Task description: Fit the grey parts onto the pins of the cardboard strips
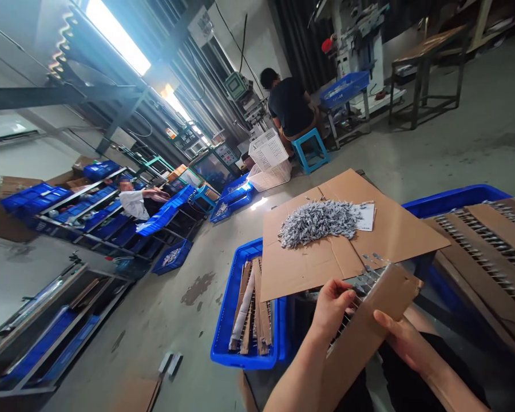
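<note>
Right hand (401,337) grasping a cardboard strip (364,326) at near right, head view; left hand (332,306) at its protruding pins (370,280), whether pinching one cannot be told. Beyond: grey pieces (321,223) heaped on a cardboard sheet (300,274).

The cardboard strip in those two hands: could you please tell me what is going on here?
The right hand holds the cardboard strip, while the left hand is at the thin wires along its edge. A pile of small grey pieces lies ahead on a cardboard sheet, and more strips sit in the blue bin to the left.
</note>
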The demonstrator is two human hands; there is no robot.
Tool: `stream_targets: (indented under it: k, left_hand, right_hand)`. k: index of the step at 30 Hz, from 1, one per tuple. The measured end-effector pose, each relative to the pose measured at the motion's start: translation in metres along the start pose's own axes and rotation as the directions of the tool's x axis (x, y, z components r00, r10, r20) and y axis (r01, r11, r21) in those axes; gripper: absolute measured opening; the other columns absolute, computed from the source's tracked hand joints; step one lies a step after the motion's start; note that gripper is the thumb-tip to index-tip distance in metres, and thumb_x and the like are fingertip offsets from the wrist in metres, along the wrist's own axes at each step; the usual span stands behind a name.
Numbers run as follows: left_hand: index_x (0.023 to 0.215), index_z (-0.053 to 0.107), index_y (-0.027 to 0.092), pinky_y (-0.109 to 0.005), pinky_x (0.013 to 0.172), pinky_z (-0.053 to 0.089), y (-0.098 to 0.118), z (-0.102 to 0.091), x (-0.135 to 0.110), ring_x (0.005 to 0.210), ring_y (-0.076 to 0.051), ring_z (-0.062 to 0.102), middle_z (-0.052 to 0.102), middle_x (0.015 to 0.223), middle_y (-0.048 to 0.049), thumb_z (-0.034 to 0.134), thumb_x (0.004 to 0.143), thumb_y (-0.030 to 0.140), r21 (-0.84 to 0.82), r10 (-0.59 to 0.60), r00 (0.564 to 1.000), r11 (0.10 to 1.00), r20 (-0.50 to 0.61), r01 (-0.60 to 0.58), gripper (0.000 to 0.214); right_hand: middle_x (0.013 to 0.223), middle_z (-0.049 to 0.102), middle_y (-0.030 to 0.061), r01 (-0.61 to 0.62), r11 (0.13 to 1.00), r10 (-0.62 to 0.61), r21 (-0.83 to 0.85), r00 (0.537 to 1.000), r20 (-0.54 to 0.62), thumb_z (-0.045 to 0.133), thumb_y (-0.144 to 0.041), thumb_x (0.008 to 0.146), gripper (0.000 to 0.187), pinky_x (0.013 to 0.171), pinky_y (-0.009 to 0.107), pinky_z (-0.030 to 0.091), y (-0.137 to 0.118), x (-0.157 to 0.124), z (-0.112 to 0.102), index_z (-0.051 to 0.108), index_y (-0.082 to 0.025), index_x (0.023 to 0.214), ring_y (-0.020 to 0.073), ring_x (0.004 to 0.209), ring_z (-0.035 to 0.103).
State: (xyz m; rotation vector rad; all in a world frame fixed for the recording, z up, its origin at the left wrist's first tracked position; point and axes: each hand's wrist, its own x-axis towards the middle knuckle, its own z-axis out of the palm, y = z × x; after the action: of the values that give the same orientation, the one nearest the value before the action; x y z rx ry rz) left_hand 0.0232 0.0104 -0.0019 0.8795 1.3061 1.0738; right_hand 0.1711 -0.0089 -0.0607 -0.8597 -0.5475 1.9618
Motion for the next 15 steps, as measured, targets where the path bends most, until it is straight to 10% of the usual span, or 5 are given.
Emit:
stream_targets:
  k: [7, 15]
  left_hand:
    - [0.082, 0.063, 0.019, -0.024, 0.059, 0.043, 0.028, -0.015, 0.058, 0.06, -0.013, 0.054, 0.06, 0.065, 0.0008, 0.063, 0.08, 0.037, 0.625, 0.249, 0.968, 0.752, 0.022, -0.208, 0.017]
    - [0.092, 0.068, 0.024, -0.029, 0.082, 0.04, 0.064, -0.01, 0.142, 0.092, -0.02, 0.056, 0.061, 0.101, -0.0058, 0.053, 0.084, 0.016, 0.891, 0.333, 0.942, 0.411, 0.049, -0.191, 0.018]
  right_hand:
    - [0.102, 0.077, 0.0135, -0.047, 0.999, 0.044, 0.02, 0.99, 0.136, 0.069, -0.046, 0.076, 0.034, 0.097, 0.054, 0.045, 0.003, 0.002, -0.006, 0.076, -0.019, 0.097, 0.0398, 0.104, 0.065]
    - [0.102, 0.077, 0.0138, -0.033, 0.998, 0.025, 0.051, 0.988, 0.151, 0.066, -0.044, 0.079, 0.035, 0.096, 0.054, 0.046, 0.007, 0.003, -0.012, 0.073, -0.017, 0.1, 0.0393, 0.105, 0.065]
